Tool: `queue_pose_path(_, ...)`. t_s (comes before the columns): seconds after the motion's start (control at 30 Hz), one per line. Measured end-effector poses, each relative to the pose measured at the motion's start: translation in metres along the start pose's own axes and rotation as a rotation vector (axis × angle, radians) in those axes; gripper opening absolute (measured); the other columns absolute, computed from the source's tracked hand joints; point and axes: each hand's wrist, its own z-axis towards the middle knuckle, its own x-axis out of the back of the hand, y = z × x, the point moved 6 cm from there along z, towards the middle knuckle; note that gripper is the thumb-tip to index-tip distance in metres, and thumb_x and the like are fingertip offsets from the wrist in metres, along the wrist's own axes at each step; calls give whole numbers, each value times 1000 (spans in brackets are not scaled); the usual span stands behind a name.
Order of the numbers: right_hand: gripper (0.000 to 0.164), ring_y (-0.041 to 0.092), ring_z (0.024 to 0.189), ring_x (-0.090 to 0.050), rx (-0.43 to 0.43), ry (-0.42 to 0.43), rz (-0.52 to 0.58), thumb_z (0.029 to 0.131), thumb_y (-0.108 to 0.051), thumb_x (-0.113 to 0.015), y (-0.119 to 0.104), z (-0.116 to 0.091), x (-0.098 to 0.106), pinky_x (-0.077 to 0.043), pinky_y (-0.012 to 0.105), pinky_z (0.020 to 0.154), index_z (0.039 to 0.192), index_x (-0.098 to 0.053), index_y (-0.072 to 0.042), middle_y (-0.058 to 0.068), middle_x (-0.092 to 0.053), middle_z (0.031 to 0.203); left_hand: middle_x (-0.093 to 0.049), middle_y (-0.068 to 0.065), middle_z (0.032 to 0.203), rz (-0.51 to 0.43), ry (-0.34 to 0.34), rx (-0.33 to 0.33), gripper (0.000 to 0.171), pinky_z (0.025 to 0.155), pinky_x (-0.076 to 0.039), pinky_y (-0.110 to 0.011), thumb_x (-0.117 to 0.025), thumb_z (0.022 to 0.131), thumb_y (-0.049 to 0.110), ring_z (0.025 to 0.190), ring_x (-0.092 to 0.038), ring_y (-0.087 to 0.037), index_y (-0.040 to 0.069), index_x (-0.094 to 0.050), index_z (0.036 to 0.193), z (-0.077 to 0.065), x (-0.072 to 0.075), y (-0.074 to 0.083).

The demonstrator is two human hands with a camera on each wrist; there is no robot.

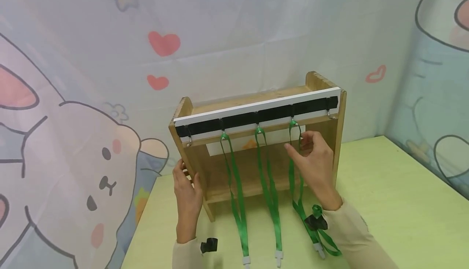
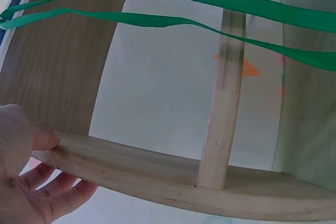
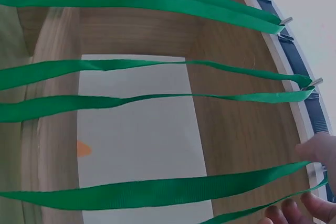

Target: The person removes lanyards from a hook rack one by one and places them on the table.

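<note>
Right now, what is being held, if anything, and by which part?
The left hand holds the wooden shelf by its left side panel; the right hand seems to grip nothing.

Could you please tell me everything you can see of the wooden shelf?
The wooden shelf looks like brown, visibly grained wood, with two side panels joined by boards. Along its upper front runs a white strip with a black band and five metallic-looking hooks; green lanyards hang from the middle three, and the outer two are bare. It stands upright on the pale green table, slanting across the head view. The person's left hand grips its left side panel.
</note>
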Motion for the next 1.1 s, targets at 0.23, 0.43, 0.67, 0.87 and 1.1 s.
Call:
queue_pose_path(0.23,10,24,69,-64,-11,6,-4,89,1,-73,-1,1,0,-42,8,61,93,-65,6,15,-66,82,-48,-29,120,-9,-8,-2,56,74,-57,-54,-60,94,-12,100,-59,-42,-4,-33,143,-1,-2,1)
queue_pose_path(0.43,5,26,65,-65,46,33,-26,89,3,-68,-6,3,3,-42,7,60,91,-68,8,16,-69,78,-48,-30,121,-12,-17,5,56,75,-57,-55,-60,95,-11,100,-59,-43,-4,-33,143,-2,-2,1)
queue_pose_path(0.67,4,25,62,-64,98,59,-35,86,8,-68,-14,3,8,-44,10,59,88,-70,6,14,-70,75,-47,-30,122,-13,-22,3,56,75,-57,-56,-60,95,-11,102,-59,-44,-4,-32,143,-3,-3,-1)
queue_pose_path(0.87,5,23,61,-63,151,39,-29,86,12,-67,-19,2,15,-43,8,60,89,-68,9,15,-68,76,-47,-30,122,-12,-25,7,56,76,-57,-55,-60,95,-11,103,-59,-44,-5,-32,144,-3,-2,-1)
queue_pose_path(1.1,7,18,60,-61,219,11,-58,84,13,-69,-23,-1,24,-43,9,59,87,-68,7,13,-68,75,-48,-29,121,-11,-7,-5,56,74,-57,-52,-60,95,-12,100,-59,-42,-4,-33,143,0,1,1)
